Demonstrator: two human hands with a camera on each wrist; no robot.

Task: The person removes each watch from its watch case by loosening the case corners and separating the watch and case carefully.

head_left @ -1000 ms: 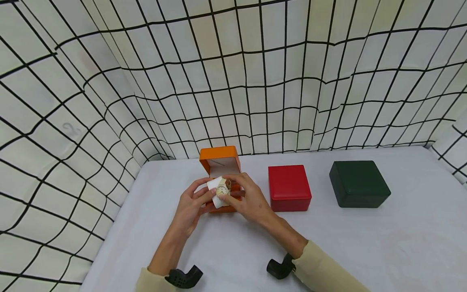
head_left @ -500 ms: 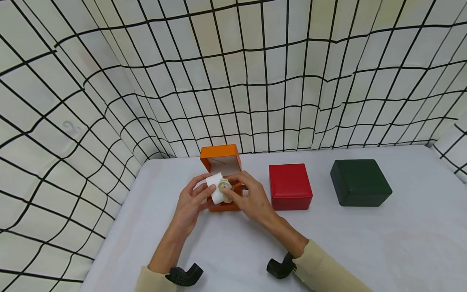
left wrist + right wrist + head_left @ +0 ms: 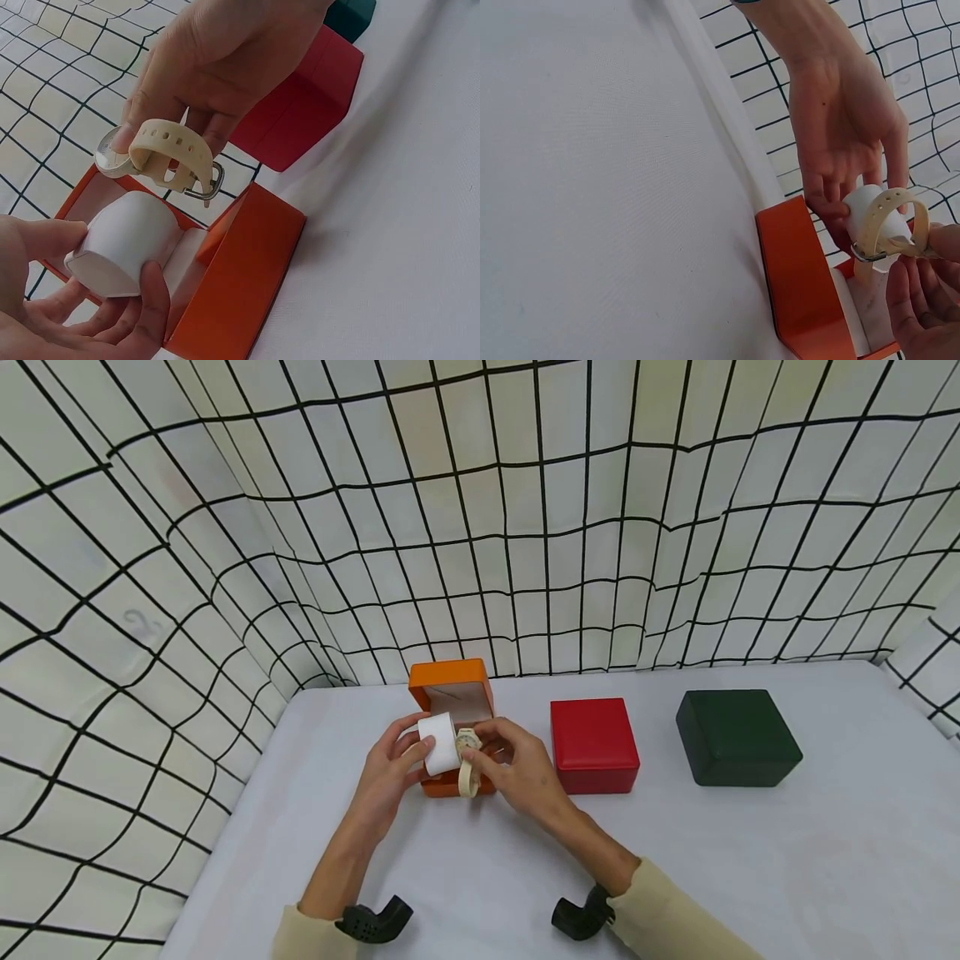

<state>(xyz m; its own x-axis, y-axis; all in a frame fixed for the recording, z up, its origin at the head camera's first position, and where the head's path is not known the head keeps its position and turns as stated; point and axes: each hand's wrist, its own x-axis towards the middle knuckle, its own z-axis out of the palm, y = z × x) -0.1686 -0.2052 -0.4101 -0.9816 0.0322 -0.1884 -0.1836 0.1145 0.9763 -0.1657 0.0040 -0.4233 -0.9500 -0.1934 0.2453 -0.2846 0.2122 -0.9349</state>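
The watch [image 3: 468, 741] is off the cushion [image 3: 437, 746]!

Nearest you, your sleeves [image 3: 678, 914] come in over the white table [image 3: 675, 877]. Your left hand [image 3: 382, 772] has the cushion, thumb on one side, fingers curled round the other, spread only as wide as it needs: probably to steady it. Your right hand [image 3: 528, 774] pinches the watch, thumb in front, fingers bent in behind. That hold likely leaves the strap [image 3: 160, 129] free, and look, it dangles in a loop, buckle [image 3: 218, 183] showing. So the watch sits just beside the cushion, above the orange box [image 3: 247, 277]; whether they touch, you can't quite tell. The box's lid [image 3: 448, 673] tips up on the far side, seemingly so your hands can work over the base. Over to the right, the red box [image 3: 595, 735], then the green box [image 3: 738, 739], both closed, perhaps spaced for elbow room. Behind it all, the net [image 3: 629, 445].
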